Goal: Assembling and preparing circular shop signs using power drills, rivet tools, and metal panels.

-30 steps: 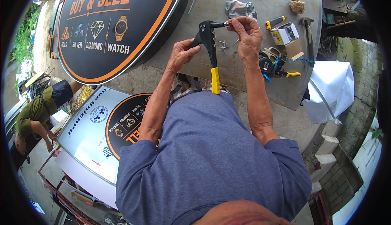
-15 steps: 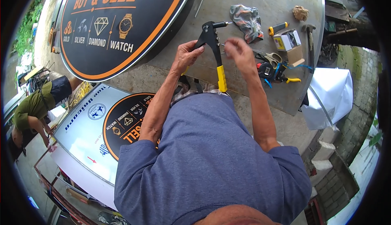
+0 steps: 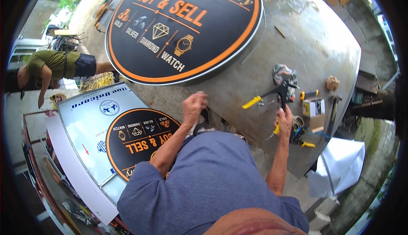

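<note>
My right hand (image 3: 285, 121) is closed around one handle of a black hand riveter (image 3: 282, 91) over the metal table (image 3: 238, 86). The riveter's other handle, with a yellow grip, swings out to the left, so its handles are spread. Off by the near edge of a big round black sign (image 3: 148, 60) with an orange ring, my left hand (image 3: 194, 106) is raised with its fingers curled. Motion blurs its fingertips; anything in them is too small to make out. A crumpled plastic bag (image 3: 284, 72) lies just beyond the riveter's head.
Right of the riveter are a utility knife (image 3: 309, 94), a small box (image 3: 313, 107), scissors (image 3: 298, 122), a hammer (image 3: 335, 107) and yellow-handled pliers (image 3: 307, 144). A second sign panel (image 3: 89, 126) leans at left. A person in a green shirt (image 3: 55, 67) stands beyond it.
The riveter has gone from my left hand to my right and moved right, its handles now spread wider. My left hand is away from it. The view has shifted, showing more of the round sign.
</note>
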The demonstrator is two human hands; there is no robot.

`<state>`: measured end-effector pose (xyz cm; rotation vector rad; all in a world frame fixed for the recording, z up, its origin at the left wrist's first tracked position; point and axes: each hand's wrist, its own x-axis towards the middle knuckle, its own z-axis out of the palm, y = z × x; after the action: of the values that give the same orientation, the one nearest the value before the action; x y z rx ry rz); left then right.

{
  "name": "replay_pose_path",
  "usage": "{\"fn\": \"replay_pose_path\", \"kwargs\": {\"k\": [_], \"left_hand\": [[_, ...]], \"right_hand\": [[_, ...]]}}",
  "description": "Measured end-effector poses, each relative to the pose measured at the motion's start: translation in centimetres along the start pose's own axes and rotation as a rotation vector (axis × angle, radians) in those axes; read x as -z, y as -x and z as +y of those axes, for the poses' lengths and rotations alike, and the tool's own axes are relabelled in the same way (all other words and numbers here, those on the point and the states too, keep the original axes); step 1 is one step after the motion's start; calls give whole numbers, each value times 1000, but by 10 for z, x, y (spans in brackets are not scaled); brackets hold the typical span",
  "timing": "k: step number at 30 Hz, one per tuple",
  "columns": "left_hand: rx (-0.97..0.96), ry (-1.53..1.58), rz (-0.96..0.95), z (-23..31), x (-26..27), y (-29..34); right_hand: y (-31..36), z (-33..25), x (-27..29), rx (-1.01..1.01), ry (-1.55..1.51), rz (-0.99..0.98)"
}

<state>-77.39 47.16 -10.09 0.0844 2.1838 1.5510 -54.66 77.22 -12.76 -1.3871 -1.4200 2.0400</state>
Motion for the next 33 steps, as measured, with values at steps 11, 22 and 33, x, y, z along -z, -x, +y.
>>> {"fn": "replay_pose_path", "kwargs": {"k": [11,22,33], "left_hand": [[-84,267,872,-34,201,-75],[-248,-33,1062,-48,251,-144],[-319,41,1100,-57,305,-194]], "right_hand": [[-65,21,61,108,336,10],[-39,-30,4,576,1198,448],[-168,-102,-173,416,221,-14]]}}
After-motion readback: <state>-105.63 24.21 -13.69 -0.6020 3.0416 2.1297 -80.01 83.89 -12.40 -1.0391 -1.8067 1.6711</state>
